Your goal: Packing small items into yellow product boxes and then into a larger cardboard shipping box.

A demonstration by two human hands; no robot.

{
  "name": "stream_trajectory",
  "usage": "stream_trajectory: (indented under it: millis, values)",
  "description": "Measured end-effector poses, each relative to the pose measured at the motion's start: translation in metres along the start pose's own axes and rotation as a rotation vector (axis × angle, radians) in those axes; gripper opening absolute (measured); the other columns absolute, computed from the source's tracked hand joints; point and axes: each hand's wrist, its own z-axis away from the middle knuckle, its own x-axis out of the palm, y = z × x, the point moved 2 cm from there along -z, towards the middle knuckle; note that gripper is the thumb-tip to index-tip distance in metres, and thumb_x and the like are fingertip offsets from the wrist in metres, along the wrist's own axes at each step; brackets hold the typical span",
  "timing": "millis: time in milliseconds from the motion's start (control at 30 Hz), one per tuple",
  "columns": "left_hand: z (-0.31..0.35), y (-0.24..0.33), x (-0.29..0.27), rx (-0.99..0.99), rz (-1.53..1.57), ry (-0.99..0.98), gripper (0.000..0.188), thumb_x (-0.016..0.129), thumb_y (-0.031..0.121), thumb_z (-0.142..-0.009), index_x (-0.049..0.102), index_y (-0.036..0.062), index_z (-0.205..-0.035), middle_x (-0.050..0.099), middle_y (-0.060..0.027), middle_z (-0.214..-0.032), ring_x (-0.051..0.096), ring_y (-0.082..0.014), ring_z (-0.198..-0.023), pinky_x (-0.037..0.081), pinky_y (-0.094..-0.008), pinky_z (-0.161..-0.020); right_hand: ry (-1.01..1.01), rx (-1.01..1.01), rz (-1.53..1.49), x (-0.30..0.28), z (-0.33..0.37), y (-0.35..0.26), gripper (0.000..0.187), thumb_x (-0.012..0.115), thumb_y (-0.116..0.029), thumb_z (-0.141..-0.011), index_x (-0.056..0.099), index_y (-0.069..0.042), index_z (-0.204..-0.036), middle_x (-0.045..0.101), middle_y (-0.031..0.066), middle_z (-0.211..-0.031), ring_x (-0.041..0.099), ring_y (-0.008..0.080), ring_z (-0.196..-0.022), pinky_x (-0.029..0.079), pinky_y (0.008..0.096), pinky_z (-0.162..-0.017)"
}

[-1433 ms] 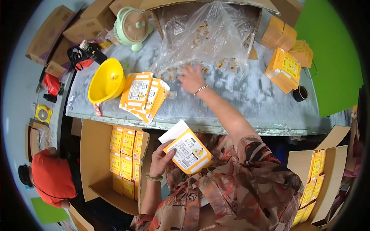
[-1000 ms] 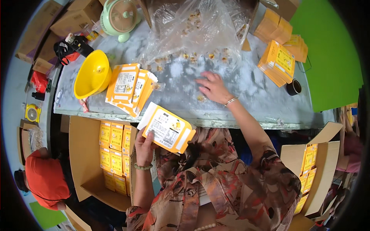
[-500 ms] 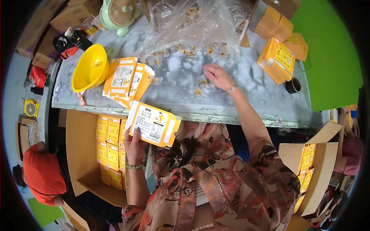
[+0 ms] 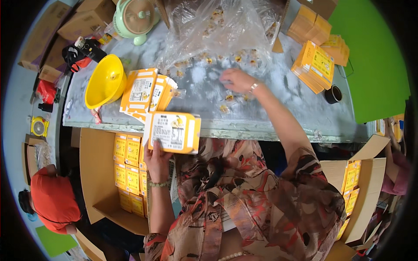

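Note:
My left hand (image 4: 158,162) grips a yellow-and-white carton (image 4: 175,134) by its lower left part, in front of the table edge. The carton's printed panel is turned up, and a white flap sticks out at its left end. My right hand (image 4: 237,81) is over the table with fingers slightly apart and a little blurred; nothing shows in them. Just below it lie a few small clear-wrapped packets (image 4: 224,108). More packets (image 4: 209,60) spill from a big clear plastic bag (image 4: 217,32) at the back. A stack of flat cartons (image 4: 141,92) lies beyond my left hand.
A yellow bowl (image 4: 106,82) and a green fan (image 4: 136,19) stand at the left. More carton stacks (image 4: 313,65) and a dark round cup (image 4: 333,95) are at the right. Cardboard boxes (image 4: 100,174) of filled cartons flank me. A person in red (image 4: 54,200) is at far left.
My right hand has moved left over the table, away from the loose packets. My left hand has tilted the carton more level. The whole view has shifted slightly.

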Motion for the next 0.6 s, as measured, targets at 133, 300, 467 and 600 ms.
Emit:
stream_trajectory:
  millis: [133,300,467,600]
  values:
    - [-0.020,-0.003,0.024,0.022,-0.057,0.028,0.026,0.045,0.015,-0.082,0.041,0.0039,-0.105,0.054,-0.0077,-0.087,0.057,-0.0157,-0.072,0.050,-0.0275,-0.055,0.204,-0.032,-0.343,-0.024,0.057,0.006,0.040,0.059,-0.017,-0.068,0.050,-0.010,-0.106,0.046,0.0089,-0.108,0.045,0.0235,-0.097,0.037,0.0306,-0.082]
    - [-0.039,-0.012,0.035,0.015,-0.063,0.043,0.026,0.048,0.017,-0.081,0.042,0.0056,-0.104,0.052,-0.0050,-0.086,0.056,-0.0154,-0.070,0.050,-0.0279,-0.054,0.057,0.300,-0.298,-0.032,0.088,0.029,0.080,0.071,-0.032,-0.051,0.034,-0.011,-0.120,0.034,0.0140,-0.115,0.038,0.0268,-0.104,0.034,0.0296,-0.087]
    - [-0.047,-0.024,0.054,0.019,-0.061,0.011,0.020,0.049,0.016,-0.080,0.044,0.0076,-0.098,0.054,-0.0064,-0.085,0.056,-0.0178,-0.066,0.051,-0.0309,-0.053,-0.065,0.269,-0.137,-0.022,0.068,0.009,0.099,0.075,-0.032,-0.043,0.022,-0.012,-0.125,0.030,0.0160,-0.114,0.038,0.0301,-0.102,0.036,0.0319,-0.084]
    - [-0.053,-0.033,0.067,0.013,-0.027,-0.011,0.020,0.049,0.016,-0.080,0.044,0.0074,-0.098,0.054,-0.0064,-0.085,0.057,-0.0193,-0.068,0.051,-0.0326,-0.054,-0.166,0.258,-0.051,-0.015,0.049,0.003,0.099,0.075,-0.032,-0.041,0.024,-0.013,-0.124,0.031,0.0163,-0.115,0.039,0.0294,-0.102,0.037,0.0316,-0.083]
